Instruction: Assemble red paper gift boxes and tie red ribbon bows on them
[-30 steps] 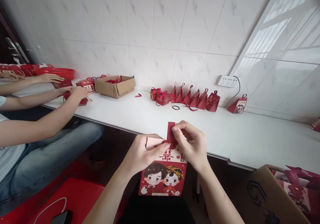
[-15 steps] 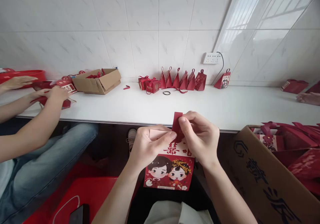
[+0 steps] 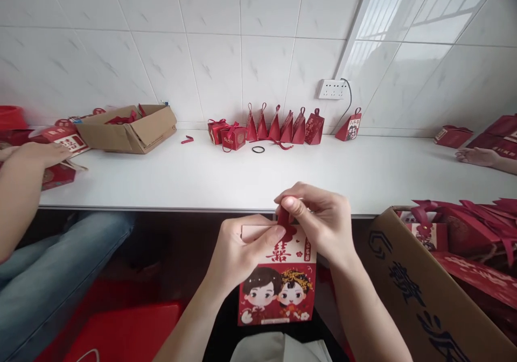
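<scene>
White counter (image 3: 226, 176), red 囍 box (image 3: 278, 286)

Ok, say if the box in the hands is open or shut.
Open: the box has its pale flap standing up under the left hand, and the right hand pinches its red tab above.

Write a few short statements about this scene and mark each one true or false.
1. The left hand holds the box with the cartoon couple. True.
2. The right hand pinches a red tab at the top of the box. True.
3. The box rests on the counter. False: it is held in the air, below the counter's front edge.
4. The black ring lies on the floor. False: it lies on the counter, near the row of small red boxes.
</scene>
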Motion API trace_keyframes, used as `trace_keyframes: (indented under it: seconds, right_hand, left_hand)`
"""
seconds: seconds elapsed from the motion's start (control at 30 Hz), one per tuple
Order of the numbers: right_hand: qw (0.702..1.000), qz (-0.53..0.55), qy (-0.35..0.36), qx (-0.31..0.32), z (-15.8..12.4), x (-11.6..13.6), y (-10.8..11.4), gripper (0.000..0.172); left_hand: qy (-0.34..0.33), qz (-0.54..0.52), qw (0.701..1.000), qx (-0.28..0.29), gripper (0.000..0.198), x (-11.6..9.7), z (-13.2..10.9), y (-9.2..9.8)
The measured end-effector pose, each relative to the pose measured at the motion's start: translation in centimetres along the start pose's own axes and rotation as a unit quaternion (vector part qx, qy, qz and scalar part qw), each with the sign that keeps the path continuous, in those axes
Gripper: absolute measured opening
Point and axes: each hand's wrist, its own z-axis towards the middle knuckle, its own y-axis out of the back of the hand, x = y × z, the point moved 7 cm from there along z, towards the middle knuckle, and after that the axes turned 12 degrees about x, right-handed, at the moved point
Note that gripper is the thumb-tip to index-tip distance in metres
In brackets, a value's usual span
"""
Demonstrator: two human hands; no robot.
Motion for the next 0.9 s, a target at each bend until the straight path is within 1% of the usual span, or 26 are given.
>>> trace_keyframes:
  seconds: [0.07,0.13,0.23,0.3,0.33,0.4,0.43,0.47,0.5,0.53,0.6,0.63,0.67,0.7,0.73,0.77,0.83,0.9]
  right_hand:
    - [1.000,-0.014,-0.002,0.015,0.9,-0.9,0.1,0.023]
    - [0.999,-0.027,-0.026,0.036,1.5,-2.4,0.5,0.023]
    - [0.996,-0.050,-0.062,0.048,1.6,-4.7,1.3,0.025]
    - [0.994,-0.062,-0.070,0.050,1.1,-5.8,1.6,0.027]
    - [0.994,-0.062,-0.070,0.051,0.9,-6.3,1.6,0.025]
    - [0.996,-0.042,-0.066,0.041,0.5,-7.0,1.7,0.015]
    - [0.997,-0.025,-0.062,0.028,0.3,-7.3,1.9,0.009]
    - [0.998,-0.004,-0.056,0.012,0.1,-7.7,2.1,0.007]
    - [0.998,0.019,-0.052,-0.003,0.0,-8.1,2.5,0.009]
    - [0.997,0.048,-0.054,-0.011,-0.1,-8.7,2.8,0.012]
    - [0.988,0.133,-0.081,-0.005,-0.3,-10.4,3.0,0.017]
    - [0.978,0.186,-0.097,0.004,-0.4,-11.4,2.9,0.020]
    - [0.965,0.237,-0.113,0.014,-0.4,-12.3,2.6,0.026]
    - [0.953,0.275,-0.124,0.020,-0.4,-13.0,2.3,0.032]
    - [0.946,0.297,-0.131,0.019,-0.3,-13.6,2.1,0.037]
    - [0.945,0.298,-0.134,0.013,-0.2,-13.9,1.9,0.040]
    - [0.956,0.256,-0.145,-0.005,0.2,-14.3,1.7,0.046]
    - [0.972,0.174,-0.157,-0.012,0.5,-14.1,1.5,0.054]
  left_hand:
    - [0.012,-0.007,1.000,0.001,0.043,1.0,0.8,0.3]
    - [0.026,-0.021,0.999,-0.013,0.039,2.2,1.8,0.8]
    - [0.050,-0.064,0.994,-0.066,0.033,4.0,3.0,1.5]
    - [0.052,-0.088,0.989,-0.106,0.031,4.7,3.7,1.7]
    - [0.047,-0.096,0.987,-0.119,0.030,4.8,4.0,1.7]
    - [0.035,-0.106,0.986,-0.124,0.024,5.0,4.7,1.5]
    - [0.029,-0.111,0.987,-0.115,0.021,5.1,5.1,1.3]
    - [0.022,-0.122,0.988,-0.088,0.022,5.2,5.5,1.0]
    - [0.013,-0.143,0.988,-0.051,0.027,5.3,6.0,0.7]
    - [0.006,-0.175,0.985,-0.005,0.038,5.4,6.6,0.3]
    - [0.009,-0.241,0.966,0.093,0.061,5.7,7.6,-0.6]
    - [0.018,-0.252,0.960,0.118,0.064,6.0,8.2,-0.8]
    - [0.028,-0.237,0.963,0.124,0.060,6.2,8.9,-0.8]
    - [0.035,-0.199,0.972,0.120,0.050,6.4,9.6,-0.7]
    - [0.035,-0.148,0.981,0.117,0.040,6.5,10.4,-0.8]
    - [0.029,-0.097,0.988,0.119,0.035,6.4,11.1,-1.0]
    - [0.010,-0.029,0.989,0.145,0.028,6.1,12.1,-1.8]
    - [-0.003,-0.016,0.986,0.164,0.020,5.8,12.6,-2.4]
